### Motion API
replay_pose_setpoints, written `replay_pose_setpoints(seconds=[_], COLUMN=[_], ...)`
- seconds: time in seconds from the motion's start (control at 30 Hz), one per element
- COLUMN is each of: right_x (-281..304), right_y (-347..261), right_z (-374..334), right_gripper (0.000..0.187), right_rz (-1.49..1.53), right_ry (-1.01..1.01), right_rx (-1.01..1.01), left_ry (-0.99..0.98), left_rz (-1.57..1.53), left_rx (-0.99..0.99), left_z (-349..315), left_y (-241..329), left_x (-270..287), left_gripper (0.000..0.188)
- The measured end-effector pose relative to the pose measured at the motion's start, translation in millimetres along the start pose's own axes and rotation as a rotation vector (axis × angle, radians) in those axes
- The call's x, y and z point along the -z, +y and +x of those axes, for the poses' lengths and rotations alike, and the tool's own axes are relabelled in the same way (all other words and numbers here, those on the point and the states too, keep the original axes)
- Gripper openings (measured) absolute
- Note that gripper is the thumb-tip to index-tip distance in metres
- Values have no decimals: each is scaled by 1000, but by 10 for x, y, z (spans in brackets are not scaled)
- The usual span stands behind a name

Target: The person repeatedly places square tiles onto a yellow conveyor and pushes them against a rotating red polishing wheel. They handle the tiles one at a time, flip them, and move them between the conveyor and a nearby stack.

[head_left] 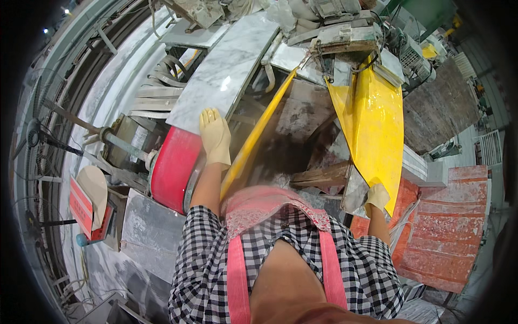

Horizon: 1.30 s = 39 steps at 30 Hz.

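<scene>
Marble slab [222, 75], white with grey veins, lies aslant left of centre, near end next to a red cover [175, 162]. Left hand [215, 137], gloved, at that near end: fingers straight, close together, laid on the slab, not clenched. Right hand [377, 198], also gloved, at the lower end of a yellow sheet [377, 119] right of centre; fingers partly hidden, cannot tell whether they grip its edge. Yellow strip [259, 127] slants between slab and sheet. Wooden beam [321, 175] between the hands; orange sheet [442, 227] to the right.
</scene>
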State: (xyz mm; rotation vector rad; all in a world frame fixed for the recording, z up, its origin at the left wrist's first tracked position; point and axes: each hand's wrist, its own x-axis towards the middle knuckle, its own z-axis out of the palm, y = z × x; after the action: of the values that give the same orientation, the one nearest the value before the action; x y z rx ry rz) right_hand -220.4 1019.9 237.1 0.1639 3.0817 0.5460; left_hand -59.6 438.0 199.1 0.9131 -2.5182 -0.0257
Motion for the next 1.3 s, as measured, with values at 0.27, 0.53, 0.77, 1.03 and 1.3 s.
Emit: replay_pose_setpoints(seconds=[0.27,0.53,0.77,1.03,1.3], right_x=[0,34,19,-44,0], right_y=[33,18,8,18,-4], right_z=[-4,-26,-48,-60,-145], right_gripper=[23,22,21,21,21], right_rz=[-27,-30,-19,-64,-6], right_ry=[-33,-66,-31,-55,28], right_rx=[-34,-28,-54,-29,-28], left_ry=[-25,-12,59,13,-9], left_rz=[14,-26,-51,-48,-43], left_rx=[2,-4,-26,-22,-8], left_z=[-39,-63,-87,-105,-117], left_y=[-2,-8,-35,-54,-59], left_x=[-10,0,-18,-19,11], left_gripper=[43,43,40,42,43])
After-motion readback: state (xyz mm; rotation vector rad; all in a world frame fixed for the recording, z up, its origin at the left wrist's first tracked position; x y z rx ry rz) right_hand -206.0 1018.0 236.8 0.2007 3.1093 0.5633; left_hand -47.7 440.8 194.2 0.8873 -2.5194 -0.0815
